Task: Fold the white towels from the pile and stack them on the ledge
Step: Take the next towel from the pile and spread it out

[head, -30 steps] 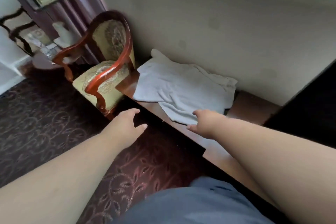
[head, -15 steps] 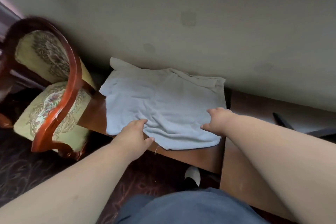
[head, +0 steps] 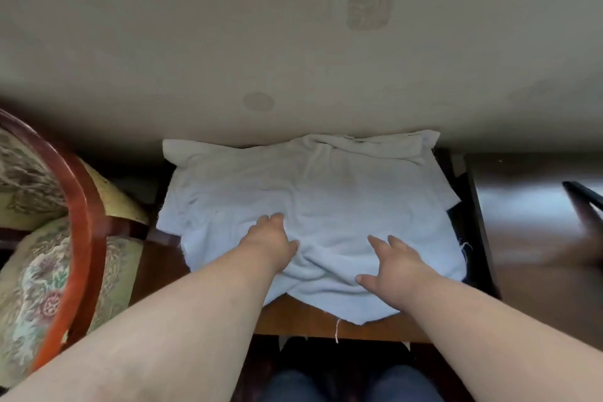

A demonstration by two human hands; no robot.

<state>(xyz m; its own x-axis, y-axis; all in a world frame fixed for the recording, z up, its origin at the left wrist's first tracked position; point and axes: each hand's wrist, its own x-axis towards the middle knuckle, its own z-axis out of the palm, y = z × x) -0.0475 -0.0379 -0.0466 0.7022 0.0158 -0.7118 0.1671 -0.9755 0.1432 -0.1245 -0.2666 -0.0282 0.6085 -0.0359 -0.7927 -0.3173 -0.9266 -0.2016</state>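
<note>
Standing over the dark brown wooden table [head: 208, 274] set against the beige wall [head: 293, 42], we find the task near its start: the rumpled white cotton towel [head: 326, 192] lies spread and unfolded on the tabletop, and no folded stack shows anywhere. Its long axis runs left to right, parallel to the wall, far edge touching it. Our left hand [head: 269, 243] presses the near-left cloth, fingers together and slightly curled; our right hand [head: 390, 263] rests near-right, fingers spread flat.
</note>
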